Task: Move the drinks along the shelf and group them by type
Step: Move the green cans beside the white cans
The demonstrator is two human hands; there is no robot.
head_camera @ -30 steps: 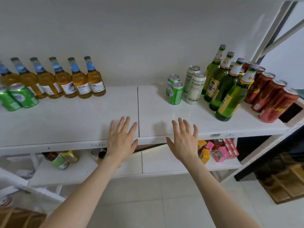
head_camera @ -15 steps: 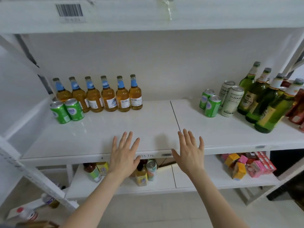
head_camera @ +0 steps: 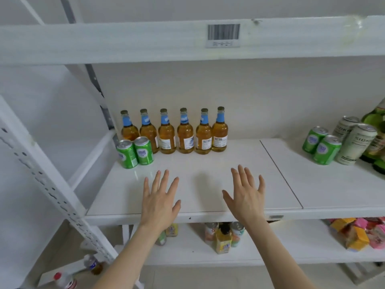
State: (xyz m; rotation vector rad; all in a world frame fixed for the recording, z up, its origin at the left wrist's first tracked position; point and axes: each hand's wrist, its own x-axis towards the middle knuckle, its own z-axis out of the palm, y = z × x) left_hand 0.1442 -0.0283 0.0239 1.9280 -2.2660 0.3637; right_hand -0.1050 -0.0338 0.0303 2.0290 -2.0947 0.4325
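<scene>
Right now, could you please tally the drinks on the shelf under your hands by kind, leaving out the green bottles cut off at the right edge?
Amber bottles: 6
Green cans: 4 (2 at the left, 2 at the right)
Tall white cans: 2
Total: 12

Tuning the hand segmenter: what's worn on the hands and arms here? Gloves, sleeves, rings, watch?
Nothing worn. The left hand and right hand are bare, with no gloves. No rings show on the fingers, and there is no watch or band at either wrist. Both forearms are bare down to the frame edge, with no sleeve in view. No markings or tape.
</scene>
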